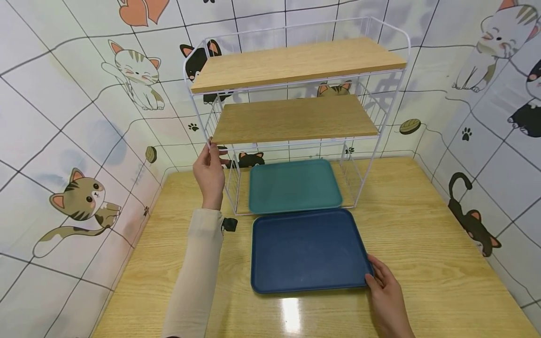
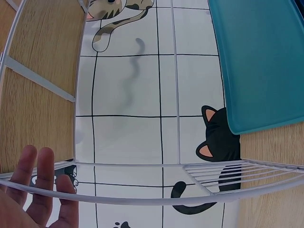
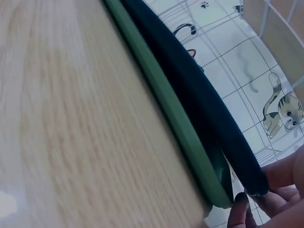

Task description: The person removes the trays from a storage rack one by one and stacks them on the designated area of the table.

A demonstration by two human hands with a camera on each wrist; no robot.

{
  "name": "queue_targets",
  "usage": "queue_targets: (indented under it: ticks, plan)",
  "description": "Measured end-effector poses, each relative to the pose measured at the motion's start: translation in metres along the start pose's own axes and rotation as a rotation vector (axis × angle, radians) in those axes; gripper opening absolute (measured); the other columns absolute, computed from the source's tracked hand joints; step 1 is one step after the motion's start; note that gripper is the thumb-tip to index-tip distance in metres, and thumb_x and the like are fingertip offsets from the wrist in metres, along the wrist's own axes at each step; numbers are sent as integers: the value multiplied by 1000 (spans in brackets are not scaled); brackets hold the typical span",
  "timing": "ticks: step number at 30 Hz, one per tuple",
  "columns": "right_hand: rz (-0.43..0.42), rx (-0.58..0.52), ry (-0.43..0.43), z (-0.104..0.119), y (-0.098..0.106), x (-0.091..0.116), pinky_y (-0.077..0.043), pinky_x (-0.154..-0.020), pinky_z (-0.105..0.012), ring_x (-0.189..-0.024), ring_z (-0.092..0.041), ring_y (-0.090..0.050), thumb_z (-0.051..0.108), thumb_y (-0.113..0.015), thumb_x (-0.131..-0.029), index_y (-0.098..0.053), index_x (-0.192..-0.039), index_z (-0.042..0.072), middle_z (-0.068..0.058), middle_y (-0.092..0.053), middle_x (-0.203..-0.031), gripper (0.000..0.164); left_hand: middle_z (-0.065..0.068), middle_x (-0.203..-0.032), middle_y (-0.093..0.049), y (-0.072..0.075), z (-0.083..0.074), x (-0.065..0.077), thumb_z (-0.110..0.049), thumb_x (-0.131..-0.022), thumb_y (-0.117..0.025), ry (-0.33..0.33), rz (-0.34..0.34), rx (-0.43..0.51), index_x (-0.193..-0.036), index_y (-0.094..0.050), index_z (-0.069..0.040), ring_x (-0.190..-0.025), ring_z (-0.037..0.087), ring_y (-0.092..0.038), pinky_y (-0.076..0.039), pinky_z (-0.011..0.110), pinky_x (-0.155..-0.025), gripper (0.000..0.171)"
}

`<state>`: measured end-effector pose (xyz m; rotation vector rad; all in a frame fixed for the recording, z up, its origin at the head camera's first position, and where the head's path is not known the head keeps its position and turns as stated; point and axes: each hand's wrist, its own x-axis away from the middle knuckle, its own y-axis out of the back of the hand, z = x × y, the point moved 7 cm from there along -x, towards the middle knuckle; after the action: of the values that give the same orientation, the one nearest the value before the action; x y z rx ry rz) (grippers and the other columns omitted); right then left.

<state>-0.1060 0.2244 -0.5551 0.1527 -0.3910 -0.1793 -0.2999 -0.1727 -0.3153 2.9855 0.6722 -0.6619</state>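
Note:
A white wire shelf rack (image 1: 296, 119) with wooden boards stands at the back. My left hand (image 1: 210, 176) holds its left front post beside the middle board, thumb in front; in the left wrist view several fingers (image 2: 45, 171) reach past the wire. Low in the rack lies a teal tray (image 1: 293, 185). In front of the rack is a dark blue tray (image 1: 310, 253), its near right corner pinched by my right hand (image 1: 386, 291). From the right wrist, a green tray (image 3: 161, 95) shows beneath the blue one, with a gap between their rims at this end.
The wooden table (image 1: 422, 244) extends on both sides of the trays and rack. Walls with a cat-print tile pattern (image 1: 97, 197) close in the left, back and right. The rack's top board (image 1: 300, 63) has a wire rail around its back and sides.

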Motion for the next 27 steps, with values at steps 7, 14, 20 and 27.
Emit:
queue_targets:
  ticks: [7,14,20,27]
  plan:
    - [3,77,-9,0,4,-4,-31,-119,-53,-155,-41,-20,0,-42,-107,-27,-163,12,-22,-20,-168,59,33,-109,-70,-1,1,0,-15,-110,-49,6,2,0,-138,-62,1,-64,1,-63,-46,22,-65,35]
    - [14,162,29,5,6,-9,-33,-118,-51,-153,-37,-26,-2,-44,-105,-29,-161,10,-20,-24,-167,60,35,-110,-69,-2,-1,0,-16,-110,-48,-11,1,-12,-139,-61,2,-65,3,-64,-44,19,-63,36]
    - [44,210,38,10,10,-11,-42,-112,-39,-149,-41,-33,9,-47,-108,-32,-159,5,-24,-29,-164,53,34,-109,-69,-3,1,0,-15,-110,-47,-10,0,-25,-139,-61,1,-65,1,-63,-43,19,-60,36]
    - [56,159,34,25,10,-12,-38,-89,-11,-140,-32,-41,24,-44,-111,-32,-158,6,-19,-36,-161,52,30,-107,-71,2,32,-13,-19,-111,-48,-23,-31,-2,-139,-64,-5,-62,-2,-62,-38,17,-50,35]
